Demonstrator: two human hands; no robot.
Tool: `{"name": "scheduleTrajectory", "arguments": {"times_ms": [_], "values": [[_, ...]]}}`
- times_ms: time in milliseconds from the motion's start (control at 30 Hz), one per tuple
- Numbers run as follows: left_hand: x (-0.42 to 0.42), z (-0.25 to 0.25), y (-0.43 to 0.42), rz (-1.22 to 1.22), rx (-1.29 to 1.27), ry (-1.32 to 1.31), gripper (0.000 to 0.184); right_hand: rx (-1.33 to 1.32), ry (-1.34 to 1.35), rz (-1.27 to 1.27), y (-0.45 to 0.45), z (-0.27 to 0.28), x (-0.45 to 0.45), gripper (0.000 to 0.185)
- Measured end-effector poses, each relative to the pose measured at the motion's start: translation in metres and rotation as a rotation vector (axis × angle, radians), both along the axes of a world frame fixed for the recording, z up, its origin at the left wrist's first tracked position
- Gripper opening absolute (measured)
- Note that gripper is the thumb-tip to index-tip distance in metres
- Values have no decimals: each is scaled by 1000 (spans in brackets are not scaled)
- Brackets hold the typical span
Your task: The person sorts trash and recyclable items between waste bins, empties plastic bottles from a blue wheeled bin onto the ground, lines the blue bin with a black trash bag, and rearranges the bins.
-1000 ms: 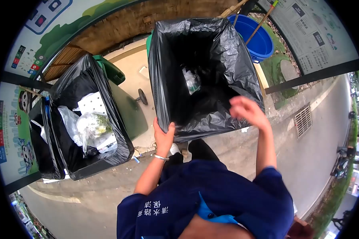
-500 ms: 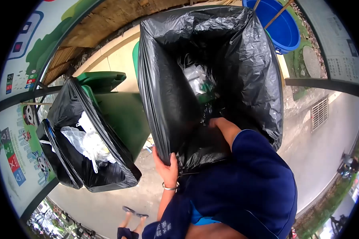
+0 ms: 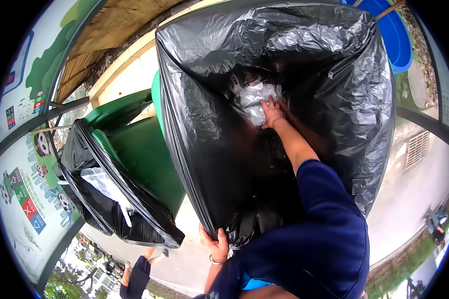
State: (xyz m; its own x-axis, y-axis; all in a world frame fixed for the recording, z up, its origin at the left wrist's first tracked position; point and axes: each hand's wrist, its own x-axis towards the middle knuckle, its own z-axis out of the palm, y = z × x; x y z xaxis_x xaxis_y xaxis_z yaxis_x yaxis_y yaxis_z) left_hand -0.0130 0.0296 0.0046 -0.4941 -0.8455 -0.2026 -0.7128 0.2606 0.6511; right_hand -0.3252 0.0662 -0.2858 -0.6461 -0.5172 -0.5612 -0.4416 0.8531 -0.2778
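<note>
A large bin lined with a black bag [image 3: 194, 124] fills the middle of the view. My left hand [image 3: 215, 244] grips the liner at the bin's near left rim, a metal bangle on its wrist. Deep inside the bin, my right hand [image 3: 273, 112] lies with spread fingers on a translucent plastic bag of waste [image 3: 253, 102]. The undersides of its fingers are hidden, and nothing shows as lifted.
On the left stands a green bin [image 3: 144, 159] with a black liner and pale plastic waste [image 3: 105, 184]. A blue tub [image 3: 391, 35] is at the upper right, a drain grate [image 3: 416, 149] below it. Another person [image 3: 136, 274] is at the lower left.
My right hand has gone down into the bin and onto the plastic waste. The view has leaned closer over the bin. My left hand has stayed at the near left rim.
</note>
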Motion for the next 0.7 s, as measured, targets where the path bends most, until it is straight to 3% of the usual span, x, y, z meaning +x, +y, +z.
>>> {"name": "scheduleTrajectory", "arguments": {"times_ms": [100, 133, 167, 300, 400, 467, 500, 600, 700], "values": [[1, 1, 1, 0, -4, -35, 53, -6, -174, -18, 11, -27, 8, 67], [0, 1, 1, -3, -23, -42, 53, 29, -167, 5, 15, -23, 10, 56], [0, 2, 1, 1, -19, -41, 53, 33, -165, 9, 21, -25, 10, 56], [-5, 4, 0, -1, 3, -18, 53, -20, -235, 199, 48, 6, 8, 31], [-5, 3, -2, -3, 20, 52, 49, -28, -210, 89, 62, 17, 24, 22], [-4, 1, -5, -18, 14, 84, 47, -392, -182, -213, 77, 16, 22, 14], [-3, -1, -4, -16, 18, 101, 47, -731, -142, -356, 87, -21, 22, 8], [2, -6, -4, -10, -4, 157, 48, -716, -314, -445, 88, 36, -9, 13], [6, -15, -5, -24, -95, 174, 49, -885, -540, -502, 73, 146, -26, 31]]}}
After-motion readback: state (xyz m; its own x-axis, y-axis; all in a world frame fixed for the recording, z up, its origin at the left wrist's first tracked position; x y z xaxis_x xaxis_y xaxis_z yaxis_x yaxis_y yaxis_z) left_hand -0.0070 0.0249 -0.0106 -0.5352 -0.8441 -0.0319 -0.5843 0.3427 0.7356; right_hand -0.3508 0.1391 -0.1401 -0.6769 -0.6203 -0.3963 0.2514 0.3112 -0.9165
